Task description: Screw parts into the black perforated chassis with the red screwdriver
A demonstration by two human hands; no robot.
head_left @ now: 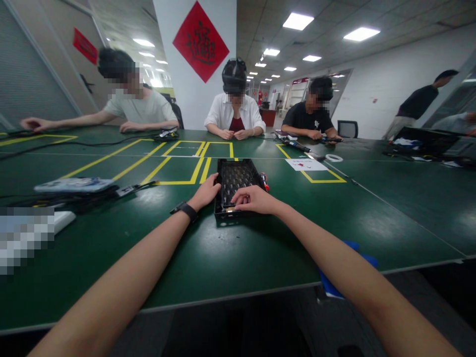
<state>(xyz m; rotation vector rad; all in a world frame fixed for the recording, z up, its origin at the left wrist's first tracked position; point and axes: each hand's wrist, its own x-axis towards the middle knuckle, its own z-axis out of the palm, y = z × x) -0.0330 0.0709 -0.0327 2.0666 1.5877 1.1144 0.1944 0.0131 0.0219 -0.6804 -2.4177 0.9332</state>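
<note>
Clasping the black tray by its rim, left hand outstretched; right hand rests loose-fingered on its near end.

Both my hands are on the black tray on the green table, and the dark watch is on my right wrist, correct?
Not quite. The head view shows the left hand and the right hand both on the black tray, but the watch sits on the left wrist, not the right.

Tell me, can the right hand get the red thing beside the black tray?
Probably yes. The right hand rests on the black tray, and the red thing lies close by along the tray's right side, with nothing between.
</note>
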